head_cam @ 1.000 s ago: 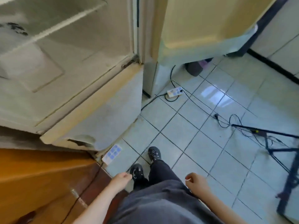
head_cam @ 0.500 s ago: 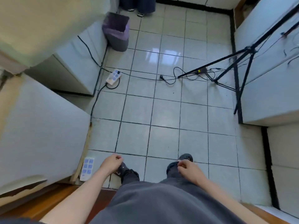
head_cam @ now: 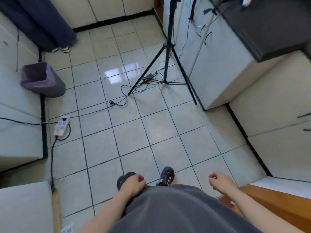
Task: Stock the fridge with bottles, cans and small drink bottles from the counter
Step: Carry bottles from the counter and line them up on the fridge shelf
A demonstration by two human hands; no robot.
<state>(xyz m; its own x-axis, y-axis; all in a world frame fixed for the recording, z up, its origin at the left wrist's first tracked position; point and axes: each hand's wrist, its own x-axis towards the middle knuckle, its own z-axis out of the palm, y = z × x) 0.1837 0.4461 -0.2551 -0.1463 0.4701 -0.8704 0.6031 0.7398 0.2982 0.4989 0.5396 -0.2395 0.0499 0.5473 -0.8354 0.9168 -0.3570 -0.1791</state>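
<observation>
Turn away from fridge: the open cream fridge shelves from a second ago are out of view, and you now look down at the pale tiled floor (head_cam: 151, 132), with the black camera tripod (head_cam: 168, 56) ahead and the dark grey countertop (head_cam: 269, 22) at upper right. Your left hand (head_cam: 133, 182) and right hand (head_cam: 220, 181) hang low by your hips, fingers loosely curled, holding nothing (empty in the earlier frames too). No bottles, cans or small drink bottles show anywhere. The countertop's surface is mostly cut off, so what stands on it can't be told. Likely you're between loads, heading to the counter for more. Mind the black cables (head_cam: 111, 102) and white power strip (head_cam: 61, 126) on the floor.
</observation>
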